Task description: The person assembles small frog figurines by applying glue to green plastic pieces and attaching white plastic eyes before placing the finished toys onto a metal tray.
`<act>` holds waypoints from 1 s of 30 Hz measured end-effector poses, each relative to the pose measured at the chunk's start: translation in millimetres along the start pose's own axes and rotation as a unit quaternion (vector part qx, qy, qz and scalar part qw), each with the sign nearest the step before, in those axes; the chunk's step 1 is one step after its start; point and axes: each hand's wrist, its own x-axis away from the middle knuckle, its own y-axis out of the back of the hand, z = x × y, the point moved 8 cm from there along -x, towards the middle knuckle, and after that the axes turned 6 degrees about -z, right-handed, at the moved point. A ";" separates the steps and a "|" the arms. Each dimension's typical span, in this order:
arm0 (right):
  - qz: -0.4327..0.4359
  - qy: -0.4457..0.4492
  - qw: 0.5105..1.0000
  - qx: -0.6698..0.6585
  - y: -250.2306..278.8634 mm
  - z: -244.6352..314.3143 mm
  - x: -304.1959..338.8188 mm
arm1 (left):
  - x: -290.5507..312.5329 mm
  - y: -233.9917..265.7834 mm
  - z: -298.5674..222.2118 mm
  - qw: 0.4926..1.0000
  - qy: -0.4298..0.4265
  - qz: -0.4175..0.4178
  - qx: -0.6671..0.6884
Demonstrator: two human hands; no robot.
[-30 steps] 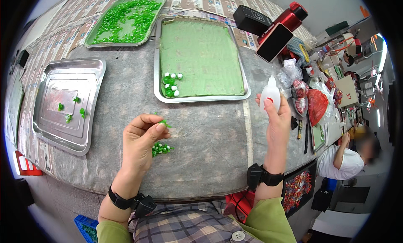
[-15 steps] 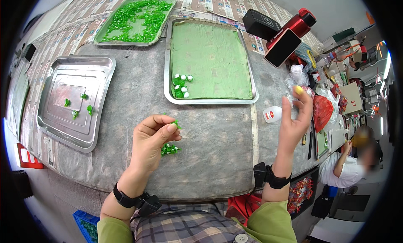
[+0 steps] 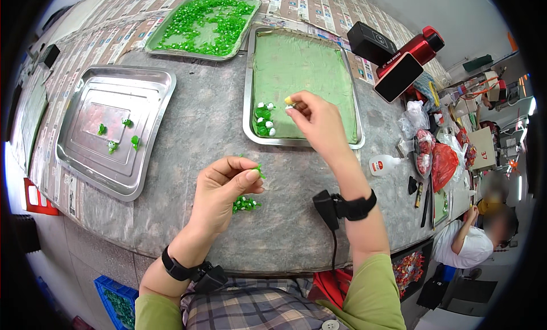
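My left hand (image 3: 223,188) pinches a small green piece (image 3: 259,171) between thumb and forefinger, just above a little pile of green beads (image 3: 245,204) on the grey table. My right hand (image 3: 317,120) reaches over the near left corner of a metal tray lined with a green mat (image 3: 305,73); its fingertips are pinched together beside a cluster of green-and-white figures (image 3: 264,119) on that mat. Something tiny may sit in the pinch, too small to tell. A small white squeeze bottle (image 3: 385,165) lies on the table to the right of my right arm.
A bare metal tray (image 3: 91,153) at the left holds three small green figures. A tray full of green pieces (image 3: 200,23) stands at the back. A black box and a red device (image 3: 405,59), plastic bags and tools crowd the right edge. Another person sits at lower right.
My right hand let go of the white bottle, which now lies on the table, and moved left and forward to the figures on the green mat. My left hand kept its pinch.
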 end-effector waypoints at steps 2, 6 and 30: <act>0.016 -0.108 0.964 -0.243 16.1 6.5 19.4 | 1.6 0.1 -0.9 1.000 0.003 0.005 0.005; 0.079 -0.160 0.858 -0.482 4.5 26.4 73.0 | 2.9 -11.8 6.4 0.997 0.043 0.058 0.038; 0.051 -0.194 0.850 -0.488 -1.0 21.4 108.2 | 2.8 -16.1 9.1 0.988 -0.042 0.046 -0.139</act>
